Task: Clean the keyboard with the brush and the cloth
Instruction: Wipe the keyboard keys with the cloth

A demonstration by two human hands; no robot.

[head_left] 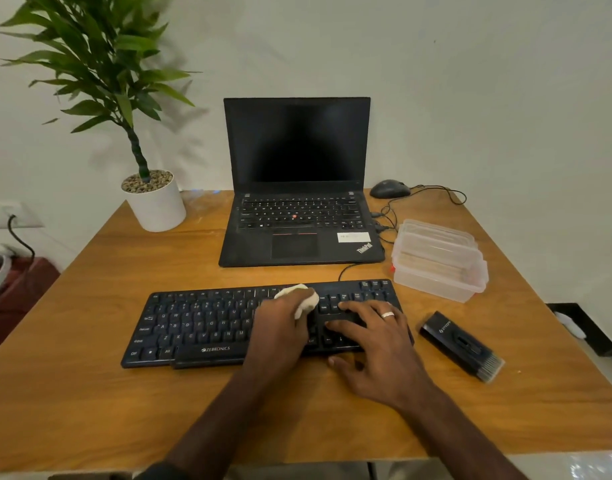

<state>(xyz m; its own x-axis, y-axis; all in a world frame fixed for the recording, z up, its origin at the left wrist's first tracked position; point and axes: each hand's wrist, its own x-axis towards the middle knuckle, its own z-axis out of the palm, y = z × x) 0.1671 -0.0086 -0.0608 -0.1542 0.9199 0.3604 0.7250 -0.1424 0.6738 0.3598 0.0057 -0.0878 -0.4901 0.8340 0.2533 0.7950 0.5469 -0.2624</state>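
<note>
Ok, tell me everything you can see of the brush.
The brush is a black, boxy bar lying flat on the wooden table, right of the keyboard and apart from it, angled diagonally. Its body looks like plastic, with a small pale logo on top near the far end and a slot midway. Dark bristles fan out at the near end. Neither hand touches it; the plastic box sits beyond it.

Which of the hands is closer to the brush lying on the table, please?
The right hand, resting on the keyboard's right end beside the brush; the left hand with the cloth sits farther left.
</note>
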